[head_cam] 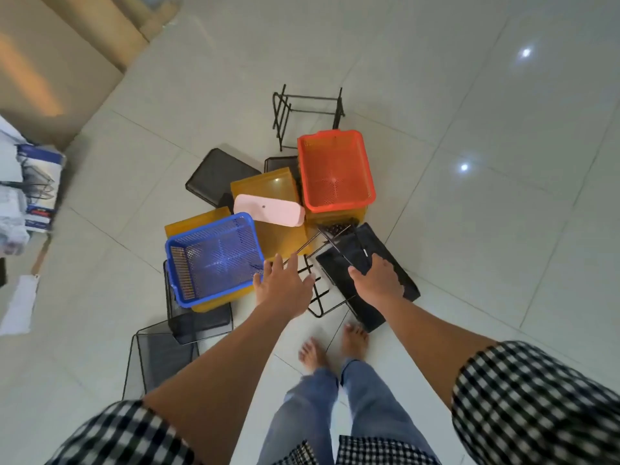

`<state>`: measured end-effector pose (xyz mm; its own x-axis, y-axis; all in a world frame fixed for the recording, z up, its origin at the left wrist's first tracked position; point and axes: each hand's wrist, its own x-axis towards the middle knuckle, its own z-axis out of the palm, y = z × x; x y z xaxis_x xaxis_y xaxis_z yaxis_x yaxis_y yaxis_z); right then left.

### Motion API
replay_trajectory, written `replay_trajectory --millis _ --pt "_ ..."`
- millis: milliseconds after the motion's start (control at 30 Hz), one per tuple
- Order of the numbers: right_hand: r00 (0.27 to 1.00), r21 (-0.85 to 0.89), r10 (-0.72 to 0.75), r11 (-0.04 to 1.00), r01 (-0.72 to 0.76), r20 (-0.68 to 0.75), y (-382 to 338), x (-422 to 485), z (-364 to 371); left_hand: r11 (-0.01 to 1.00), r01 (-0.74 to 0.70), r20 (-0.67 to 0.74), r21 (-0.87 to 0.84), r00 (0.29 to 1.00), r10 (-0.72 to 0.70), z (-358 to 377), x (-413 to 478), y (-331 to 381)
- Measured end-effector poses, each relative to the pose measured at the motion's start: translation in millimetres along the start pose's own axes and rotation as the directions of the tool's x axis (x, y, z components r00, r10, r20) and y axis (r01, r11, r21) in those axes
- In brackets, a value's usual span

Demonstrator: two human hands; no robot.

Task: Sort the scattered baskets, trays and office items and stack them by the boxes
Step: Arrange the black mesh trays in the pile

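Right hand (375, 280): fingers curled over the edge of the black tray (355, 250), thumb on the near side, clamped on. The tray sits at 4 o'clock of the pile. We can't tell if it's clear of the floor (469, 229).

Left hand (285, 283): fingers straight and spread, holding nothing. It hovers just beside the near corner of the blue basket (214, 260), and we can't tell if it touches. Under it a wire rack (322, 297) lies between our two hands.

Outward:
- The blue basket is at 8 o'clock, mouth up, sitting on a yellow basket (198, 224).
- A second yellow basket (265, 187) is at pile centre, with a pink box (270, 209) lying on its near part.
- An orange basket (335, 169) is at 1 o'clock, mouth up, touching the second yellow basket's right side.
- A far rack (308, 112) stands at 12 o'clock, just beyond the orange basket.
- A mesh tray (218, 174) lies at 10 o'clock on the floor.
- Two more are at 7 o'clock: a low mesh tray (201, 325) partly under the blue stack, and a near mesh tray (161, 360) just beside it, closer to us.
- Our bare feet (332, 347) are at 6 o'clock, near the wire rack.

Frame edges: the boxes (50, 78) are at 10–11 o'clock, well apart from the pile. Papers (30, 182) are at 9 o'clock, blurred.
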<state>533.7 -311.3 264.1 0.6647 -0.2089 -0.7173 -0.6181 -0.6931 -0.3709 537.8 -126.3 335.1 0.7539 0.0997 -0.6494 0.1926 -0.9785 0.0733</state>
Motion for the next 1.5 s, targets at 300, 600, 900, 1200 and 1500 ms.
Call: replay_trajectory --millis 300,600,900,1200,1500 --pt "0.987 0.002 0.142 0.99 -0.143 0.07 38.8 83.6 30.1 0.996 -0.07 0.144 0.059 0.988 0.06 49.4 115.1 21.4" --pt "0.965 0.025 0.217 0.975 -0.223 0.146 78.4 174.3 91.5 0.998 -0.026 0.237 0.051 0.972 0.013 118.5 232.5 -3.5" --pt "0.943 -0.022 0.251 0.967 -0.252 0.219 107.9 239.8 137.5 0.996 -0.045 0.213 0.072 0.977 0.029 170.8 310.0 -27.7" --pt "0.949 0.095 0.276 0.952 -0.292 0.151 129.5 261.1 169.2 0.997 -0.074 0.055 -0.032 0.996 0.076 201.2 325.7 -35.7" --pt "0.966 0.155 0.254 0.954 -0.258 0.041 127.2 199.2 158.7 0.984 -0.138 -0.052 -0.11 0.99 0.133 171.2 284.8 -38.7"
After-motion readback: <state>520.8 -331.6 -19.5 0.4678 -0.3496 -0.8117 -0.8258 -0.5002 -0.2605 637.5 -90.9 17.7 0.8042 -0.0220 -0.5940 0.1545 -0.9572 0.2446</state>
